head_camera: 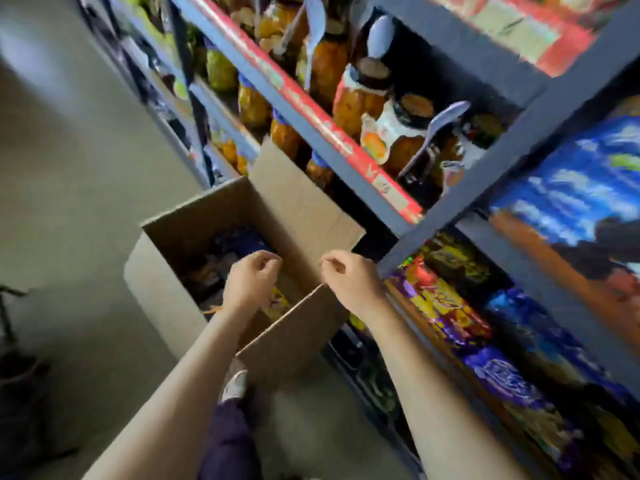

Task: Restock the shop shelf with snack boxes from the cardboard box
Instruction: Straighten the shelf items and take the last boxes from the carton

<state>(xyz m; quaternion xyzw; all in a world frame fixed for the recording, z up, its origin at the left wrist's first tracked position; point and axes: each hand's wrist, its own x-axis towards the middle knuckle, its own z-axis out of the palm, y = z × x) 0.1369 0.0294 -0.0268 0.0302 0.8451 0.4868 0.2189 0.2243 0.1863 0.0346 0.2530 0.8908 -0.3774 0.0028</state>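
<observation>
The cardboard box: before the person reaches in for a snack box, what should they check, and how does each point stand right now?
1. Box flaps open: ok, both stand clear of the opening.
2. Goods left inside the box: ok, dark packs show.
3. Left hand free: ok, over the opening, fingers loosely curled, holding nothing.
4. Right hand free: ok, beside the near flap, holding nothing.
5. Room on the shelf: cannot tell, too blurred.
</observation>
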